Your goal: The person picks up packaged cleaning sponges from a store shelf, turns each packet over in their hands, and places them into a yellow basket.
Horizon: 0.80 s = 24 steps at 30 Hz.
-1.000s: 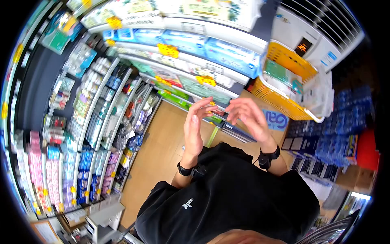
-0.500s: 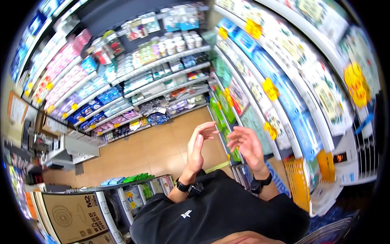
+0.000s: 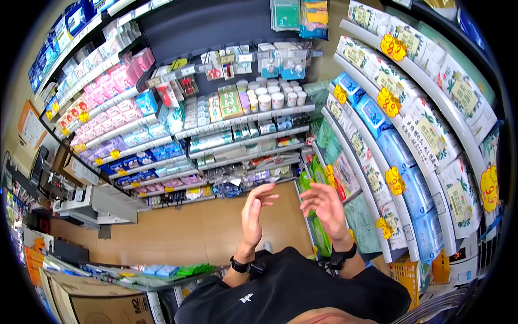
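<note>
My left hand [image 3: 253, 212] is raised in front of my black shirt [image 3: 302, 286], fingers apart and slightly curled, holding nothing. To its right, my right hand [image 3: 327, 209] is held up the same way, palm turned inward and also empty. A gap separates the two hands, and neither touches any goods. Black bands with small devices circle both wrists. Green packages [image 3: 322, 236] on a low shelf are nearest to my right hand. Beyond my hands, white tubs [image 3: 278, 100] stand on a shelf of the back wall.
Shelves on the right hold blue packs [image 3: 415, 191] and white packs with yellow price tags. Pink packs [image 3: 114, 82] fill shelves at the left. A cardboard box [image 3: 102, 309] stands lower left, a yellow basket [image 3: 406, 276] lower right. Tan floor [image 3: 183, 229] shows between the shelves.
The view has swung from the right-hand shelves and yellow basket toward the back and left shelves. Both hands stay raised, open and empty, and appear lower in the frame.
</note>
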Motion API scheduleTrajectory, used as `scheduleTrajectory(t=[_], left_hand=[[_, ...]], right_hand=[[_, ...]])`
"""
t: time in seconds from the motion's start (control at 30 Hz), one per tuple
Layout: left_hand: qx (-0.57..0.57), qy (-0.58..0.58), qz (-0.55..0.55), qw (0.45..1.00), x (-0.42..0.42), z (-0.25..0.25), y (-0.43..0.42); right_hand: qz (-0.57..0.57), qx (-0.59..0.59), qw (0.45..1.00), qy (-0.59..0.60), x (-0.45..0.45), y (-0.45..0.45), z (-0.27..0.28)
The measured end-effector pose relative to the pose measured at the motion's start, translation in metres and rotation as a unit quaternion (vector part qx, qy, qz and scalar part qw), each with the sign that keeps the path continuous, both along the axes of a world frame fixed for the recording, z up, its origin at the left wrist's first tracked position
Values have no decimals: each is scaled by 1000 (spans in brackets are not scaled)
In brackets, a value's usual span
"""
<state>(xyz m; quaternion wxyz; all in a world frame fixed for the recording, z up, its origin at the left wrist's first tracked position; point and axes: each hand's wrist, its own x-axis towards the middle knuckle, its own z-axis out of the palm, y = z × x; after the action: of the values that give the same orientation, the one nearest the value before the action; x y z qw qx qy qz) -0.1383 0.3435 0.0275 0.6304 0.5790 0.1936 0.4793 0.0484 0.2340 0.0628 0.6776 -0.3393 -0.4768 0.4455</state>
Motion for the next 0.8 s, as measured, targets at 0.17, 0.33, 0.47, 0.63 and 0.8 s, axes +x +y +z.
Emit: scheduleTrajectory(t=[0.17, 0.33, 0.47, 0.63, 0.8], left_hand=[[4, 16, -30, 999, -5, -1, 47], [-17, -2, -70, 997, 16, -9, 86], [-10, -6, -99, 995, 41, -8, 109], [24, -13, -100, 995, 86, 12, 153], [115, 34, -61, 991, 141, 56, 218]], right_hand=[[-27, 23, 997, 74, -7, 29, -13], [-70, 9, 995, 64, -1, 47, -17], [-71, 17, 992, 104, 19, 63, -22], [-80, 17, 989, 122, 48, 95, -25], [-50, 30, 995, 80, 93, 139, -30]])
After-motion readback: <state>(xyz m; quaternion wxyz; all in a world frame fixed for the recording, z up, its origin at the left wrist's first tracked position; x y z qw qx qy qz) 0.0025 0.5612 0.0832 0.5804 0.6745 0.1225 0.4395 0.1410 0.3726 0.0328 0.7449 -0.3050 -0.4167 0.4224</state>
